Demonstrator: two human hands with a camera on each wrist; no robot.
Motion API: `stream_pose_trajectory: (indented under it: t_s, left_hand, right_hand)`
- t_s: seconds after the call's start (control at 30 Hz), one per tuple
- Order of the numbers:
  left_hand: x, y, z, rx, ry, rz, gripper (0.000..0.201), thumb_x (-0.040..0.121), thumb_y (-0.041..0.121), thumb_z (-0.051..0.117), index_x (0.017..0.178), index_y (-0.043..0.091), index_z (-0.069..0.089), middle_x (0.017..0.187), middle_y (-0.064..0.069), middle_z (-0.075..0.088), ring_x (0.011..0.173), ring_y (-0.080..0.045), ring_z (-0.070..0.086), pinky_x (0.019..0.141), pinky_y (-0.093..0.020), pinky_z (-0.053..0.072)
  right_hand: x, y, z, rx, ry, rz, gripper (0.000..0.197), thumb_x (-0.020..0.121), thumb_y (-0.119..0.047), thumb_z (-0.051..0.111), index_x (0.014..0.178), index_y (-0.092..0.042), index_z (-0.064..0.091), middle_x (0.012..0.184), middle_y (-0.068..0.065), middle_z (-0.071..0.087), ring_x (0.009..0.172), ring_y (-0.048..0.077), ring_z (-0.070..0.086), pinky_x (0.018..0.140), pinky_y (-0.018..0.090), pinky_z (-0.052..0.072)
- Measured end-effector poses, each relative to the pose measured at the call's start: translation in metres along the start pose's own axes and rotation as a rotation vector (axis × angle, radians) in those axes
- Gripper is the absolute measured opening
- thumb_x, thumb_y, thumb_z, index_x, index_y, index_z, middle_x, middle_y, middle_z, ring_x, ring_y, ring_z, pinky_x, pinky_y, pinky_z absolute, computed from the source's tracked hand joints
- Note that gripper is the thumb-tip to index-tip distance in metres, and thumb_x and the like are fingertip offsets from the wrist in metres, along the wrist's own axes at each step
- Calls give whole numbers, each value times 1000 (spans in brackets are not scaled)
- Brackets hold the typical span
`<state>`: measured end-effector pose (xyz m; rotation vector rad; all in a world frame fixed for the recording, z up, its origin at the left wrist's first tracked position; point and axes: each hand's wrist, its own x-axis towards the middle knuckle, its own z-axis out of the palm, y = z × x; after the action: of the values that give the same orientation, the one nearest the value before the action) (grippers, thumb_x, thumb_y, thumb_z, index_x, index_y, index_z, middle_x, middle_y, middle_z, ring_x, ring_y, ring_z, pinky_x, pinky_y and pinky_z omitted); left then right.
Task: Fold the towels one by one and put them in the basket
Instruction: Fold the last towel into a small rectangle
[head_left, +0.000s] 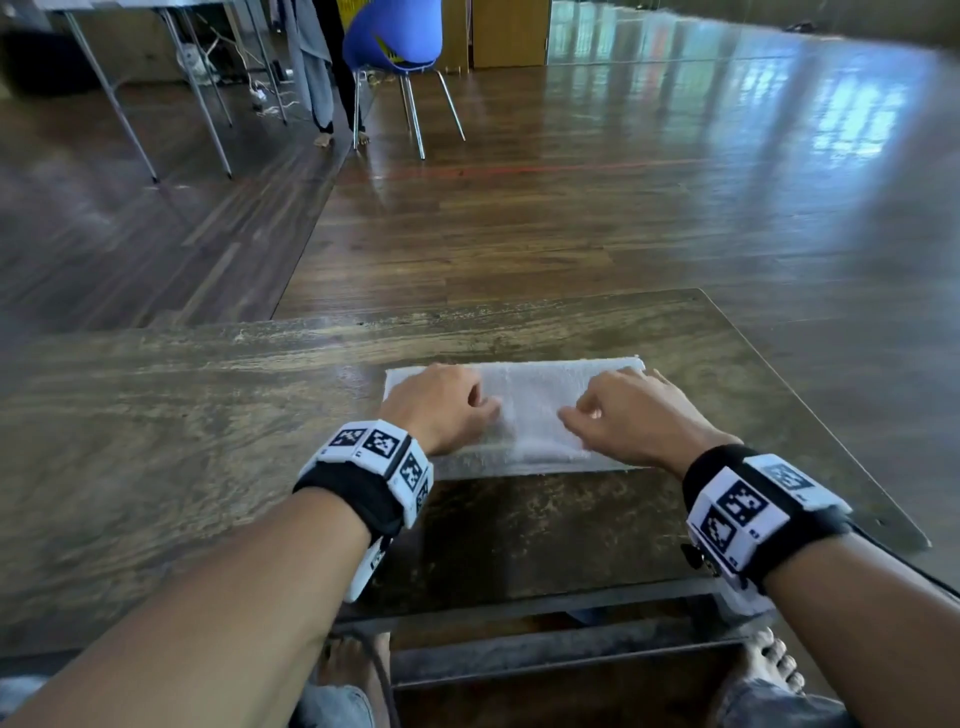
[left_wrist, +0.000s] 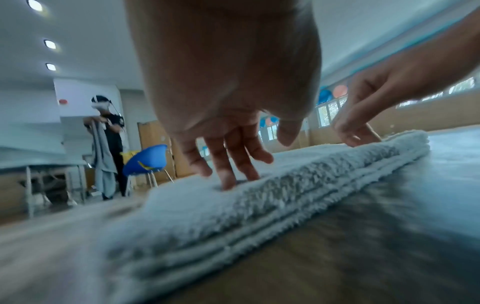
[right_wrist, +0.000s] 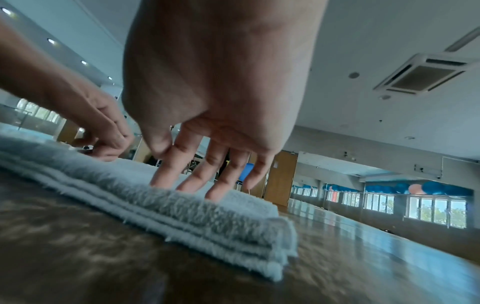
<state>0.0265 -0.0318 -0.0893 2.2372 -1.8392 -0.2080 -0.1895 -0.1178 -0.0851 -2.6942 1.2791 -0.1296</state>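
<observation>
Mid-frame on the table (head_left: 571, 322), towel (head_left: 530, 410) runs left-right under me, left hand (head_left: 441, 405) and right hand (head_left: 634, 415) fingers spread, pressing each end, equally near.

Worn wooden tabletop (head_left: 208, 415) up front, glossy plank floor (head_left: 623, 208) beyond. Blue chair (head_left: 392, 36) on metal legs at the back, and just left of it a person (left_wrist: 114, 131) stands holding grey cloth (left_wrist: 103, 164).

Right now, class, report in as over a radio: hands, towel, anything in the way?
Left hand and right hand open, fingertips pressing. Folded white terry towel flat on worn wooden table. Basket not in view. Nothing obstructing.
</observation>
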Motion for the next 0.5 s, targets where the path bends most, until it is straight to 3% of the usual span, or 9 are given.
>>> stream_pose_trajectory:
  t_s: [0.07,0.13,0.2,0.23,0.3,0.37,0.43,0.5]
  left_hand:
    - [-2,11,6,-27,17,84,21,91,44,52,90,22,53,95,4,56,89,-17,55,72,-35,49]
    - [-2,21,15,4,27,161,30,93,44,53,113,22,50,121,0,50,115,-20,46,93,-41,45]
    - [-3,30,25,32,-28,152,50,96,44,50,138,19,38,148,-3,35,140,-22,30,111,-46,33]
    - [-3,32,30,34,-95,119,59,99,44,45,148,18,27,158,-3,24,148,-21,18,118,-48,23]
    - [-4,33,39,50,-241,62,68,102,46,33,158,17,5,167,1,0,153,-18,-4,123,-51,3]
    - [-4,27,42,35,-314,53,71,103,53,25,159,22,-5,166,5,-14,152,-14,-16,122,-48,-9]
    - [-4,21,41,9,-339,60,75,100,61,24,158,27,-8,165,10,-19,150,-10,-21,122,-44,-14]
    - [-3,17,40,22,-342,66,79,97,67,25,157,30,-9,164,13,-20,150,-8,-21,122,-42,-13]
  right_hand:
    - [-2,-4,4,0,59,-46,36,95,-48,49,76,-26,69,93,-11,60,95,21,59,86,34,41]
    - [-2,-11,9,80,117,-148,20,95,-43,53,102,-30,66,107,-11,55,108,17,54,88,33,40]
    - [0,-17,17,145,73,-249,34,96,-33,55,129,-26,57,133,-9,50,128,16,45,103,35,38]
    - [2,-18,21,152,24,-285,43,97,-29,53,140,-23,50,148,-8,42,140,16,36,113,36,32]
    - [5,-17,29,141,-113,-295,53,102,-29,47,154,-24,36,167,-7,17,154,16,12,124,37,13]
    - [8,-10,31,143,-297,-245,61,105,-40,43,160,-35,16,170,-13,-3,156,11,-8,126,40,-2]
    - [10,-1,30,137,-416,-218,72,102,-57,41,158,-46,-2,167,-18,-15,152,7,-20,123,41,-12]
    - [12,4,30,136,-442,-206,80,96,-69,41,157,-49,-7,166,-20,-20,150,6,-25,121,42,-15]
